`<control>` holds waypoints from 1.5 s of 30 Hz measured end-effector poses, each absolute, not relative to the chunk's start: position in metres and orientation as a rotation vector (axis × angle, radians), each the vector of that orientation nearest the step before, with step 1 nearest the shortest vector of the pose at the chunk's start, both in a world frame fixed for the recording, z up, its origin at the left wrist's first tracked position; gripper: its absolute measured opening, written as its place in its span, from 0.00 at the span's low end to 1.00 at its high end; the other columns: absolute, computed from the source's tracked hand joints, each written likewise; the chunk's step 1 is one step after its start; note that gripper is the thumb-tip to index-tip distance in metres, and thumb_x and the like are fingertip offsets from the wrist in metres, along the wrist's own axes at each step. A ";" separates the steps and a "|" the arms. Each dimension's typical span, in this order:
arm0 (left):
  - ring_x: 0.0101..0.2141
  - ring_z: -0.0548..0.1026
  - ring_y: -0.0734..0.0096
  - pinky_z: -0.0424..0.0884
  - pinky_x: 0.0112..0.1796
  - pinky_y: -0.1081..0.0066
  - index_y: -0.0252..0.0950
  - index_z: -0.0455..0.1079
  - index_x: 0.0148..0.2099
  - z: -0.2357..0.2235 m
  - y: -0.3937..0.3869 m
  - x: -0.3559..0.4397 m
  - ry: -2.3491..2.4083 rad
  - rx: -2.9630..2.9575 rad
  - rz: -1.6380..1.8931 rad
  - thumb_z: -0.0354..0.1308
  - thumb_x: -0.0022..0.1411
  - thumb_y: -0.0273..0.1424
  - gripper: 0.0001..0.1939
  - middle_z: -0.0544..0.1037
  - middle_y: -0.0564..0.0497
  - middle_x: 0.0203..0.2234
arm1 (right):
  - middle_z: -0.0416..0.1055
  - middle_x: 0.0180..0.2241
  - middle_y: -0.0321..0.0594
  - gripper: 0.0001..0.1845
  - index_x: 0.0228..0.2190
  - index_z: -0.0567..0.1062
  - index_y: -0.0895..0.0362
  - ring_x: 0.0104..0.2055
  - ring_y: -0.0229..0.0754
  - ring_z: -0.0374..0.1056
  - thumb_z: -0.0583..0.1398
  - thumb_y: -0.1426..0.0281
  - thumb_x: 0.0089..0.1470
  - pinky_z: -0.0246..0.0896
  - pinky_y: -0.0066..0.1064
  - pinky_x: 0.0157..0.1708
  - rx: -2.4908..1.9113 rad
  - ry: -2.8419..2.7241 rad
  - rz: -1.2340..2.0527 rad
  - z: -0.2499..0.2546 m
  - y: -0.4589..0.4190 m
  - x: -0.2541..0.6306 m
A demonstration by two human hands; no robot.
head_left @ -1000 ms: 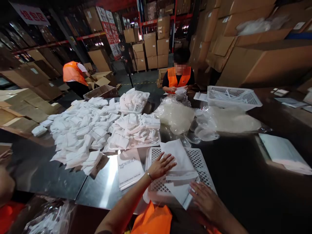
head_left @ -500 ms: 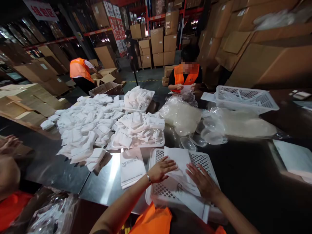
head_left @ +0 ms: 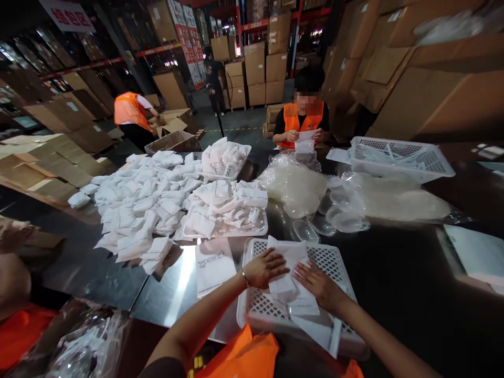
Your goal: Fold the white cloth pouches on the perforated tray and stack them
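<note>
My left hand (head_left: 266, 270) lies flat with fingers stretched out on the left side of a folded white bag (head_left: 293, 254). From the other side my right hand (head_left: 319, 286) presses on the same bag, its fingers straight and flat too. Beneath them is an upturned-looking white plastic basket (head_left: 241, 310) with a lattice surface. More white sheets or bags (head_left: 315, 328) lie under the folded one and over the basket's near edge. Left of the basket rests a flat stack of printed white bags (head_left: 214, 268).
Beyond the basket, a white tray (head_left: 264, 229) is heaped with folded white packets; a large pile (head_left: 137, 194) spreads leftward. Clear plastic dishes (head_left: 344, 218) and bagged ones (head_left: 297, 186) lie behind. A co-worker (head_left: 303, 118) holds a white sheet opposite. Another person's arm (head_left: 13, 283) is at left.
My right hand has moved left and closer to my left hand. The bag's lower part now appears folded up shorter. The co-worker opposite has raised a white sheet slightly.
</note>
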State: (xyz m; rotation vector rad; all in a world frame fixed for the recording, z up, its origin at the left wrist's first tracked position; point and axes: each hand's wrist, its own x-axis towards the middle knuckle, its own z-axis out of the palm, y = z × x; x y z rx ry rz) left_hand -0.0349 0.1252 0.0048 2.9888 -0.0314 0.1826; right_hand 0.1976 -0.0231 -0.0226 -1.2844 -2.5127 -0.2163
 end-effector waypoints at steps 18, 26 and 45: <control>0.29 0.69 0.67 0.67 0.35 0.66 0.38 0.64 0.28 0.007 0.053 -0.030 1.167 1.945 0.870 0.33 0.70 0.39 0.24 0.72 0.48 0.25 | 0.74 0.25 0.46 0.27 0.28 0.74 0.57 0.27 0.46 0.70 0.47 0.50 0.56 0.67 0.33 0.25 -1.869 -1.017 0.323 -0.013 -0.039 0.159; 0.24 0.68 0.67 0.60 0.27 0.69 0.39 0.62 0.29 -0.005 0.071 -0.010 1.528 1.983 0.809 0.31 0.69 0.39 0.23 0.70 0.49 0.21 | 0.68 0.18 0.48 0.36 0.20 0.72 0.57 0.21 0.45 0.63 0.39 0.48 0.60 0.54 0.35 0.25 -2.127 -1.197 -0.119 -0.013 -0.015 0.161; 0.45 0.73 0.55 0.70 0.44 0.58 0.29 0.64 0.56 0.030 0.076 -0.002 1.435 2.604 0.531 0.39 0.64 0.21 0.21 0.74 0.36 0.45 | 0.71 0.45 0.52 0.18 0.46 0.71 0.61 0.51 0.51 0.64 0.47 0.70 0.61 0.59 0.45 0.52 -1.958 -1.673 -0.464 0.008 -0.002 0.154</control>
